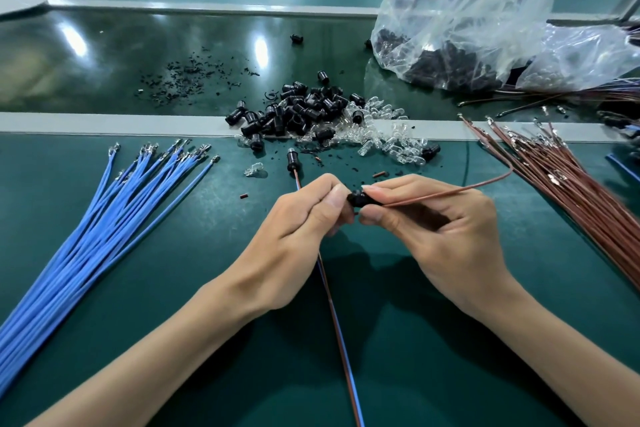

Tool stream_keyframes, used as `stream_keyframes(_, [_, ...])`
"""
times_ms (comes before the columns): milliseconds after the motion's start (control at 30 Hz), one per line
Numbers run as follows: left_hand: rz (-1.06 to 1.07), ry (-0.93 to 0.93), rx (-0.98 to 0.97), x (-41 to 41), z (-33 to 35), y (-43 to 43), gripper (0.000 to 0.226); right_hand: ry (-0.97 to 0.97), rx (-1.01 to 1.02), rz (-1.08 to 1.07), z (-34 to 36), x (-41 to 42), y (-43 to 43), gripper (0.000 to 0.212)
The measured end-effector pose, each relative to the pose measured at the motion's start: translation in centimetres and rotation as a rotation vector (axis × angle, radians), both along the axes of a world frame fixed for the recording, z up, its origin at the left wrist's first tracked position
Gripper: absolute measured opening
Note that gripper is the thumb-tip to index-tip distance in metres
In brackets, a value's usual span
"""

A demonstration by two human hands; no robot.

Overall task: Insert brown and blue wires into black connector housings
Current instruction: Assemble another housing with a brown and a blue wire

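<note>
My left hand (304, 218) and my right hand (433, 218) meet over the green mat and both pinch one black connector housing (356, 199) between fingertips. My right hand also holds a brown wire (450, 190) that runs from the housing out to the right. A finished housing (292, 160) with a brown and a blue wire (341, 340) lies under my left hand and trails toward me. A fan of blue wires (104, 218) lies at the left, a bundle of brown wires (581, 191) at the right.
A heap of loose black housings (298, 107) and clear bulbs (391, 142) lies beyond my hands on the grey strip. A clear plastic bag (485, 17) of black parts sits at the back right. Black debris (183, 76) is scattered at the back left.
</note>
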State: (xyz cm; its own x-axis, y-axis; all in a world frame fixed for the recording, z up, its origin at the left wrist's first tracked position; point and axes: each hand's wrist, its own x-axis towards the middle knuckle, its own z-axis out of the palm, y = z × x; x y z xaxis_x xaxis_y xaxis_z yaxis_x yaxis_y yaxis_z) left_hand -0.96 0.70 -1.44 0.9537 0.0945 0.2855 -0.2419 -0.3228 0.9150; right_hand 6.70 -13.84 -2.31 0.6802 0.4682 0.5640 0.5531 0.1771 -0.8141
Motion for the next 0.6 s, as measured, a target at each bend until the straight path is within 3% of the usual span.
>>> stream_keyframes(300, [-0.017, 0.001, 0.056, 0.05, -0.42, 0.17, 0.028, -0.073, -0.045, -0.002, -0.06, -0.03, -0.15, 0.023])
stream_keyframes(600, [0.063, 0.0, 0.241, 0.12, -0.37, -0.01, 0.024, -0.257, -0.118, -0.047, -0.08, -0.02, -0.27, 0.017])
